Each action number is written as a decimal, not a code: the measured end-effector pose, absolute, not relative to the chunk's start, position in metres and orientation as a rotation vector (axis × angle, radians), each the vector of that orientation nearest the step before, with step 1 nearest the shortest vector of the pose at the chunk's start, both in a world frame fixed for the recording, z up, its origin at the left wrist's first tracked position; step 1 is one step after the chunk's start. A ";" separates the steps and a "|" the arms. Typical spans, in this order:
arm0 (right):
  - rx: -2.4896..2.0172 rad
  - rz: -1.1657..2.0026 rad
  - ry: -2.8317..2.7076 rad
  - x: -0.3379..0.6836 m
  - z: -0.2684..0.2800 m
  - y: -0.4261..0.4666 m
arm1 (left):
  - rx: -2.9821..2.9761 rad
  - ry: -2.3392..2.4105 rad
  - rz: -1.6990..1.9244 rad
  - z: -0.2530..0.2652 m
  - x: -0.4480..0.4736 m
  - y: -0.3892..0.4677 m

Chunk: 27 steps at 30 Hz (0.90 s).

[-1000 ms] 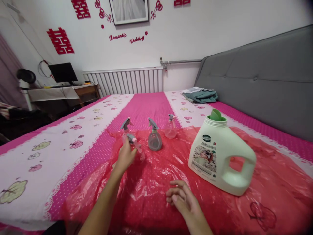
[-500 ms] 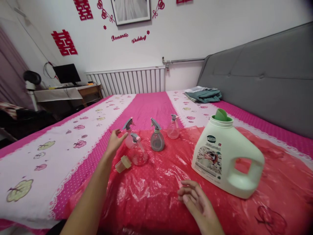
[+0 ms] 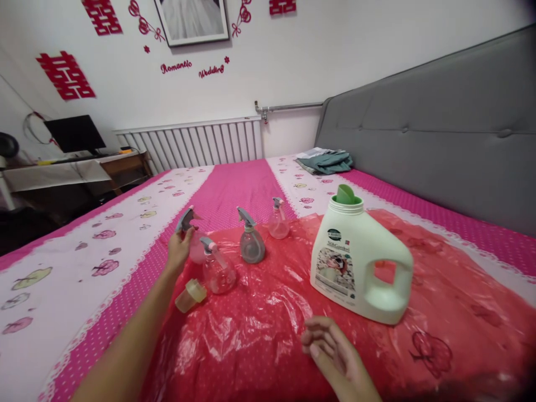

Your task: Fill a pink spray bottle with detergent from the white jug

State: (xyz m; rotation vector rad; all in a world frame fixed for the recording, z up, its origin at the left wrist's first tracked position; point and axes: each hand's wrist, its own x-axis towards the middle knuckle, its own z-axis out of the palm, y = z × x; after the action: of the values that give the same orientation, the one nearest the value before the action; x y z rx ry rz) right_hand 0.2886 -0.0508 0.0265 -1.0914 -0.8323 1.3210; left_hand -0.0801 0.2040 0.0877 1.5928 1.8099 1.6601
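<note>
My left hand (image 3: 179, 248) has its fingers closed around the neck of a pink spray bottle (image 3: 196, 248) with a grey trigger head, at the left of the group. Just in front of that bottle stands a clear spray bottle (image 3: 220, 273) with a grey and pink head. A grey spray bottle (image 3: 252, 245) and another pink spray bottle (image 3: 278, 226) stand further right. Near my left wrist a small yellowish cup-like cap (image 3: 191, 296) lies on its side. My right hand (image 3: 335, 354) holds nothing, its fingers loosely curled and apart, left of and nearer than a pale green detergent jug (image 3: 360, 262).
Red plastic sheeting (image 3: 259, 335) lies wrinkled over the pink bed under the bottles. A green piece (image 3: 345, 194) sits in the jug's mouth. Folded clothes (image 3: 326, 162) lie at the back, beside the grey headboard (image 3: 439, 139). A radiator (image 3: 192, 145) lines the wall.
My left hand has closed on the pink spray bottle's neck. My view has turned right, so things appear shifted left. My right hand remains empty.
</note>
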 end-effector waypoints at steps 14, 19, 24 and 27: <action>-1.071 1.375 -1.073 0.278 0.039 -0.052 | 1.973 1.617 1.822 0.220 -0.062 0.112; -1.039 1.453 -1.142 0.260 0.055 -0.061 | 2.020 1.748 1.457 0.225 -0.028 0.028; -1.097 1.312 -1.252 0.234 0.054 -0.067 | 1.640 1.542 1.292 0.158 0.034 -0.022; -1.103 1.129 -1.295 0.235 0.038 -0.056 | 1.593 1.471 1.245 0.118 0.064 -0.021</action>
State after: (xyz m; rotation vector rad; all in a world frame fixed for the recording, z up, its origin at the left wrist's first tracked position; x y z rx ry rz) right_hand 0.2345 -0.0559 0.0377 -1.1026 -1.2954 1.1288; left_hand 0.0639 -0.0211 0.1180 1.5928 1.4710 1.2450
